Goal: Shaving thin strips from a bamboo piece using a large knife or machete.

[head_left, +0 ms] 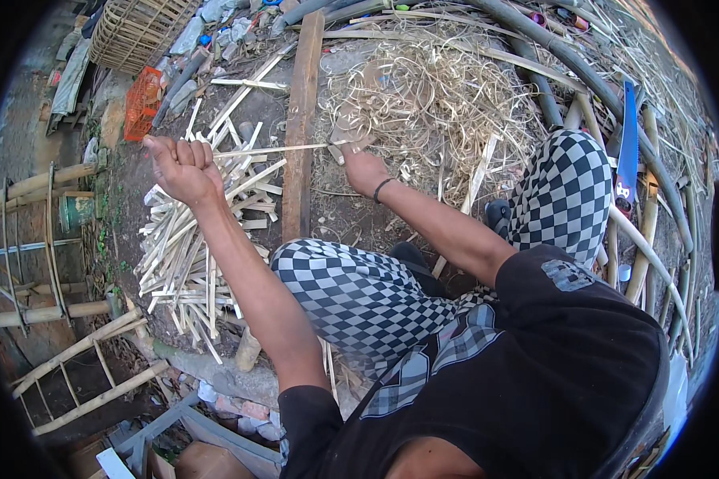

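A thin pale bamboo strip (272, 149) runs nearly level between my two hands, above a wooden plank (302, 120). My left hand (184, 169) is closed in a fist around its left end. My right hand (363, 168), with a dark band at the wrist, is closed at the strip's other end. A small pale piece shows at its fingertips; what exactly it grips is too small to tell. Below my left forearm lies a heap of split bamboo strips (188, 247). Beyond my right hand spreads a tangle of curly bamboo shavings (431, 88).
A blue handsaw (629, 148) leans among bamboo poles (583, 68) at the right. An orange plastic crate (142, 104) and a woven basket (140, 32) stand at the far left. A bamboo ladder (96, 383) lies at the lower left. My checkered knees flank the plank's near end.
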`<state>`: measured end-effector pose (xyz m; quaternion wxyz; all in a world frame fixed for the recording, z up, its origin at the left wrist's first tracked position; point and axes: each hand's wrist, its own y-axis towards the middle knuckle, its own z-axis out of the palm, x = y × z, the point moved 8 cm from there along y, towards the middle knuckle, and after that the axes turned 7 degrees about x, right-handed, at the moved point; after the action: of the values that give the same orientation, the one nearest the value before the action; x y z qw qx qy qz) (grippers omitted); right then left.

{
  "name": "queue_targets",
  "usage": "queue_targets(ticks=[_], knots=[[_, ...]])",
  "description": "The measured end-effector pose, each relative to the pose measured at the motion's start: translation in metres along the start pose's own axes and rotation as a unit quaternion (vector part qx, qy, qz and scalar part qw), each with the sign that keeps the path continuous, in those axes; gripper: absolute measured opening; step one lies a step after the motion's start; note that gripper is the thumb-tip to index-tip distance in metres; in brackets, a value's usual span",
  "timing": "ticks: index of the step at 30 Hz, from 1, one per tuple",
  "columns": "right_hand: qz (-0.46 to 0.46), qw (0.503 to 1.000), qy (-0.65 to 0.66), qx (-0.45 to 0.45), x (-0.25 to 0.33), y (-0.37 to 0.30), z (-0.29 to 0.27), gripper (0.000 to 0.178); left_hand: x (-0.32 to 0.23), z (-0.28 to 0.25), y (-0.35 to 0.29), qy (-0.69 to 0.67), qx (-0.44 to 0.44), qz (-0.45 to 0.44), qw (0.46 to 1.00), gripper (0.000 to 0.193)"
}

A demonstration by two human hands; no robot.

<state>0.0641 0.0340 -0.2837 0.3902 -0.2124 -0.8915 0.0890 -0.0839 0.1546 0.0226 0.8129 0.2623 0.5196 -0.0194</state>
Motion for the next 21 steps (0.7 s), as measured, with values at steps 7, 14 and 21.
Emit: queue_targets(ticks=[7,14,21], knots=[[0.07,0.997,0.031,-0.006,-0.067,0.014,0.015,0.03,0.006,0.023,0.009,-0.005,0.002,0.004,1.0,0.048],[0.008,0.999,0.039,0.023,-0.017,-0.025,0.035,0.033,-0.01,0.0,0.007,0.043,-0.029,0.045,0.998,0.052],[0.071,0.997,0.025,0.005,-0.041,-0.015,0.006,0.034,-0.001,0.015,0.007,0.062,-0.072,0.067,0.993,0.048]])
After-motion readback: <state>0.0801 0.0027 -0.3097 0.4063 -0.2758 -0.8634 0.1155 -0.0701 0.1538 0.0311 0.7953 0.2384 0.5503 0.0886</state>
